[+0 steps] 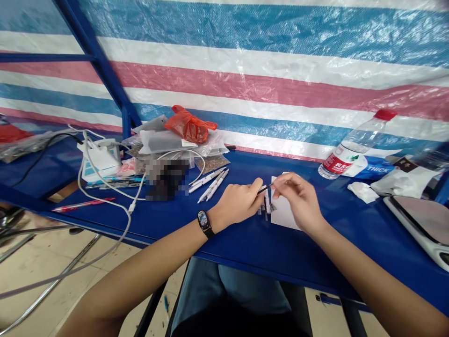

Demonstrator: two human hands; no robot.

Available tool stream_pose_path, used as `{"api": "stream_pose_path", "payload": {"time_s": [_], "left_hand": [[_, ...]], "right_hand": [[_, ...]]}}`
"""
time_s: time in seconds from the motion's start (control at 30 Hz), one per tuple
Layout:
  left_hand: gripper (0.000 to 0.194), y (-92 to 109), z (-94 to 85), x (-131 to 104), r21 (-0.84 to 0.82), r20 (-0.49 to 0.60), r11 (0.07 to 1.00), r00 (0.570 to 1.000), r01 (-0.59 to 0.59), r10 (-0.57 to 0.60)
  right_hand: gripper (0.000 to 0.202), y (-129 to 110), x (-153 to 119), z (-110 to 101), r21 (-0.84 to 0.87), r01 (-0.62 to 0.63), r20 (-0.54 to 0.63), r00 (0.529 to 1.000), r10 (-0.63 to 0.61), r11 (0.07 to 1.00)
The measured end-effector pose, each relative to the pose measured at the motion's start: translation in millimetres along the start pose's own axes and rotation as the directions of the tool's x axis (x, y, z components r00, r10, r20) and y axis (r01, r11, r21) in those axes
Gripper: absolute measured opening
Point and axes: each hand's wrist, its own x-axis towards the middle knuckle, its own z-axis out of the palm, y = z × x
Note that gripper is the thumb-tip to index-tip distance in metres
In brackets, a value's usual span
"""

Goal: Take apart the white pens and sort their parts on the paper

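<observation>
Between my two hands is a thin dark rod [265, 188] that looks like a pen refill. My left hand [240, 202] is closed around one end of it, thumb on top. The fingertips of my right hand [297, 199] pinch the other end. Just under the hands lie small white and grey pen parts [267, 206], partly covered by my left hand. A white sheet of paper [282, 216] lies beneath my right hand. To the left of my left hand, several white pens [213, 185] lie side by side on the blue table [242, 250].
Plastic bags and an orange bag [189, 125] are piled at the back left, near a white cable [128, 217] and a red pen [82, 204]. A water bottle [354, 147], a crumpled tissue [363, 191] and a scale [419, 220] stand on the right.
</observation>
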Motion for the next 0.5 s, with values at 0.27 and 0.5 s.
{"api": "stream_pose_path", "payload": {"time_s": [0.27, 0.5], "left_hand": [[0.026, -5.0, -4.9, 0.7, -0.115, -0.062, 0.992, 0.997, 0.046, -0.054], [0.028, -8.5, 0.7, 0.3, -0.121, -0.057, 0.992, 0.998, -0.044, 0.037]], "right_hand": [[0.029, -3.2, 17.0, -26.9, 0.045, 0.084, -0.388, 0.92, -0.06, 0.995], [0.037, -3.4, 2.3, -4.2, -0.04, 0.022, 0.034, 0.999, -0.02, 0.999]]}}
